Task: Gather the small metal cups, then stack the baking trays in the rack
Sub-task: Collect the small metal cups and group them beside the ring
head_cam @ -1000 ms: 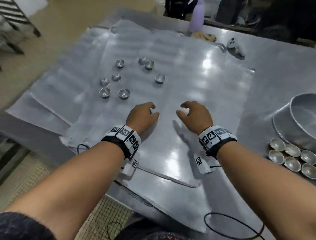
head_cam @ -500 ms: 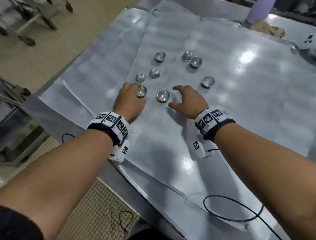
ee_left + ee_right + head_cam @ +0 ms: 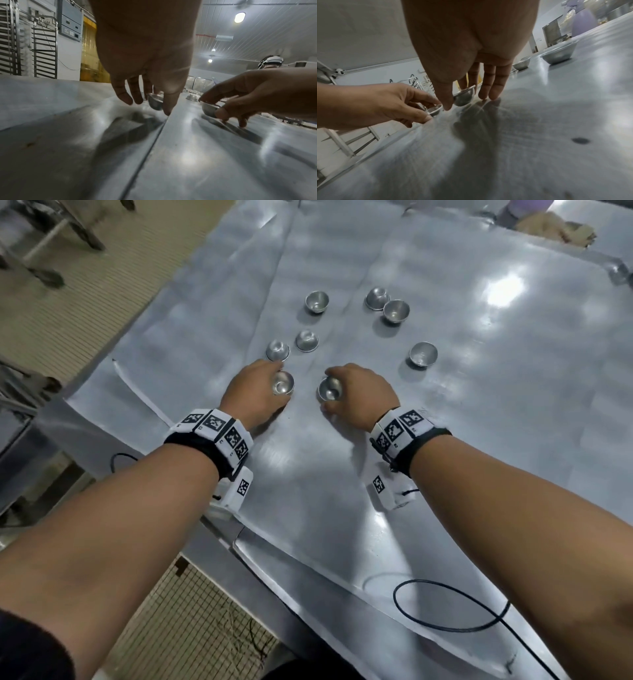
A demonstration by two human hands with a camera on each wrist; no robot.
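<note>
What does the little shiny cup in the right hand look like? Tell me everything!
The cup in the right hand is a small, round, shiny silver metal cup, shaped like a tiny bowl with a thin rim and a rounded bottom. It is empty and open side up, tipped a little. The right hand pinches it between thumb and fingers, low over the flat metal tray. No other cup touches it.

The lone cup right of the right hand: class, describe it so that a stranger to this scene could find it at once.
Start at the metal sheets covering the table and find the right hand. Beyond it and to its right stands the lone cup, upright and open. Unlike the touching pair farther back and the cups in each hand's grip, nothing touches it.
</note>
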